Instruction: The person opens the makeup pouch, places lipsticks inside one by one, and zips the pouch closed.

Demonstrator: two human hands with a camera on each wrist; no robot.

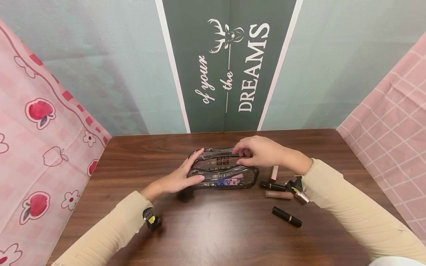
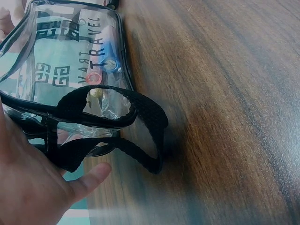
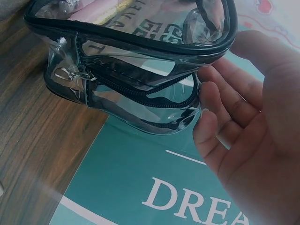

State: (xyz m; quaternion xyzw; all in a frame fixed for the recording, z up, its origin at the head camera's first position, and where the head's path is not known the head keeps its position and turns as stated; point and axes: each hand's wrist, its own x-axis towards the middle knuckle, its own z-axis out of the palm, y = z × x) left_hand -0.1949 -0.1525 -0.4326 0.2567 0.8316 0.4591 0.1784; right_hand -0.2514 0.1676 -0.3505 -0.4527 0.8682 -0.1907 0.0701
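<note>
Clear pouch (image 1: 229, 172) beside scattered, perhaps cosmetic tubes (image 1: 279, 194)

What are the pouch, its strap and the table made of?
Pouch: glossy clear plastic, perhaps vinyl; see-through with bright highlights.
Strap: matte black, probably woven fabric; textured surface.
Table: brown, soft sheen; grain shows, but wood or laminate, can't tell.
</note>
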